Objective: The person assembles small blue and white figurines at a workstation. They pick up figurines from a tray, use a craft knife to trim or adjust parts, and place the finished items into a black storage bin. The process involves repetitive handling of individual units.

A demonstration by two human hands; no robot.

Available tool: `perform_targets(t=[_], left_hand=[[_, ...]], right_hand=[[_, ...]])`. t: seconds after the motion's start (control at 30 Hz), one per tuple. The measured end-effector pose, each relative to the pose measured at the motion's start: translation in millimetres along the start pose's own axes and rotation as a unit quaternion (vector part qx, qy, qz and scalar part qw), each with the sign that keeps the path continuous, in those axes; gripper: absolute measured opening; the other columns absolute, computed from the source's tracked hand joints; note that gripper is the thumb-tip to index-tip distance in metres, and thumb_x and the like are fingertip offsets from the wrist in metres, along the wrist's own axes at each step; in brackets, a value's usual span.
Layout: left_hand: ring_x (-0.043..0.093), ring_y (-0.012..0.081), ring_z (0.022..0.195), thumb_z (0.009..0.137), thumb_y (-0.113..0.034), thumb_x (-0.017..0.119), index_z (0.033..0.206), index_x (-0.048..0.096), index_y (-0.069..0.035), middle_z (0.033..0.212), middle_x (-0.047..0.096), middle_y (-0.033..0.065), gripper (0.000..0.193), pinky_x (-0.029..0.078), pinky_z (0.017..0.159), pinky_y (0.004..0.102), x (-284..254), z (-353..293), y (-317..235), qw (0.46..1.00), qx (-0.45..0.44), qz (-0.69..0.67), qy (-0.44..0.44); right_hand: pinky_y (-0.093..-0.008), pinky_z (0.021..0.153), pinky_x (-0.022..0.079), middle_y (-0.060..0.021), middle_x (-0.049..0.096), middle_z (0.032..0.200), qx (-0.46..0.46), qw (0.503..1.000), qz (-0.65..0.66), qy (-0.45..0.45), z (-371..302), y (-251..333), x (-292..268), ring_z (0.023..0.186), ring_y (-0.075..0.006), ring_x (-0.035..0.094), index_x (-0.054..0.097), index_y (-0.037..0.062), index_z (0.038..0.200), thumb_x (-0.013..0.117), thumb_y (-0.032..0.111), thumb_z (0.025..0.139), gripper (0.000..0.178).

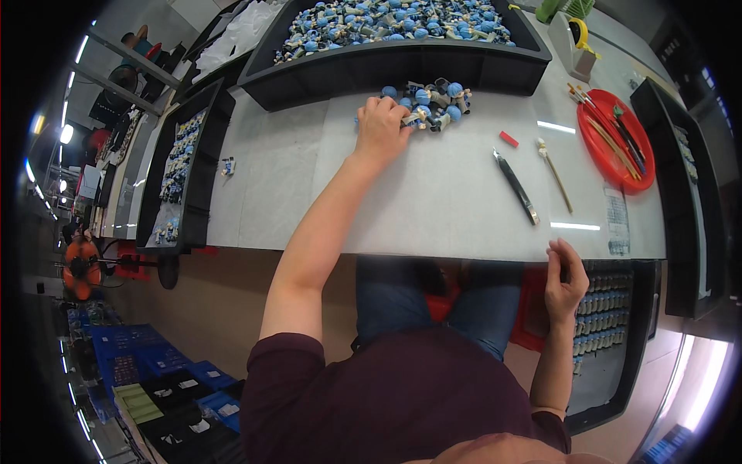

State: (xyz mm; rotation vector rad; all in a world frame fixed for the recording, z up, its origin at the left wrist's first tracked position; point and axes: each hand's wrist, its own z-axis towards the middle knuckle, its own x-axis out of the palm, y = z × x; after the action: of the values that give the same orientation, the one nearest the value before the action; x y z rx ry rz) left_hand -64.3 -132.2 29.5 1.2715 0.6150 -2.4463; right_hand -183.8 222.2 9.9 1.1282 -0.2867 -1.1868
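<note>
A pile of small blue-headed figurines (439, 104) lies on the white tabletop (297, 166), just in front of a large black bin. My left hand (378, 130) reaches across to the left edge of that pile. Its fingers are bent down over a figurine, mostly hidden under them. Past the front edge of the table, my right hand (568, 284) hovers with loosely curved fingers apart and nothing in them. Between that hand and the pile lie a dark-handled craft knife (516, 188), a small red block (508, 139) and a thin stick (557, 178) with a pale figure-like piece on its tip.
The large black bin (402, 69) at the back is heaped with figurines. A red oval tray (647, 182) holds brushes and sticks; behind it stands a tape dispenser (570, 50). Black crates flank the left (202, 178) and right (703, 255). Another crate (599, 387) with rows of pieces sits lower right.
</note>
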Motion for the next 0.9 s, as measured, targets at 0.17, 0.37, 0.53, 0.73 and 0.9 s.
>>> perform_targets(t=[0.17,0.37,0.53,0.73,0.9], left_hand=[[0.06,0.014,0.066,0.073,-0.011,0.072,0.085,0.06,0.0,0.08,0.064,0.0072,0.02,0.048,0.064,0.0259,-42,-33,-31,0.941,-0.202,-0.258,0.088],[0.059,0.0151,0.082,0.08,-0.001,0.061,0.114,0.048,-0.003,0.091,0.061,0.0102,0.037,0.05,0.068,0.0254,-43,-88,-71,0.61,-0.351,-0.697,0.136],[0.058,0.0153,0.088,0.082,-0.001,0.059,0.132,0.035,-0.003,0.097,0.056,0.0102,0.056,0.051,0.073,0.0274,-35,-94,-81,0.572,-0.314,-0.741,0.155],[0.059,0.0182,0.091,0.083,0.001,0.057,0.135,0.032,-0.003,0.097,0.056,0.0098,0.058,0.051,0.077,0.0299,-19,-103,-85,0.633,-0.25,-0.721,0.13],[0.059,0.0226,0.096,0.082,0.003,0.056,0.136,0.029,-0.003,0.102,0.053,0.0103,0.061,0.051,0.08,0.031,-18,-105,-83,0.629,-0.242,-0.73,0.114]], right_hand=[[-0.0241,0.064,0.047,-0.0105,0.065,0.089,-0.097,0.992,-0.077,0.028,39,18,19,0.076,-0.0156,0.062,0.061,-0.0009,0.098,0.058,-0.006,0.079,0.02],[-0.0277,0.066,0.047,-0.0108,0.065,0.09,-0.038,0.995,-0.069,0.063,78,15,45,0.076,-0.0186,0.062,0.062,0.0006,0.097,0.061,0.0,0.077,0.02],[-0.0319,0.071,0.048,-0.0127,0.064,0.093,-0.034,0.981,-0.169,0.089,95,6,70,0.078,-0.0227,0.061,0.062,0.0011,0.097,0.063,0.005,0.076,0.022],[-0.0337,0.074,0.047,-0.0143,0.064,0.095,-0.008,0.982,-0.183,0.054,125,-24,69,0.079,-0.0256,0.061,0.062,0.0009,0.1,0.062,0.007,0.076,0.024],[-0.035,0.075,0.048,-0.0149,0.064,0.096,0.007,0.954,-0.3,0.008,143,-47,64,0.082,-0.0267,0.062,0.063,0.0041,0.1,0.062,0.012,0.077,0.024]])
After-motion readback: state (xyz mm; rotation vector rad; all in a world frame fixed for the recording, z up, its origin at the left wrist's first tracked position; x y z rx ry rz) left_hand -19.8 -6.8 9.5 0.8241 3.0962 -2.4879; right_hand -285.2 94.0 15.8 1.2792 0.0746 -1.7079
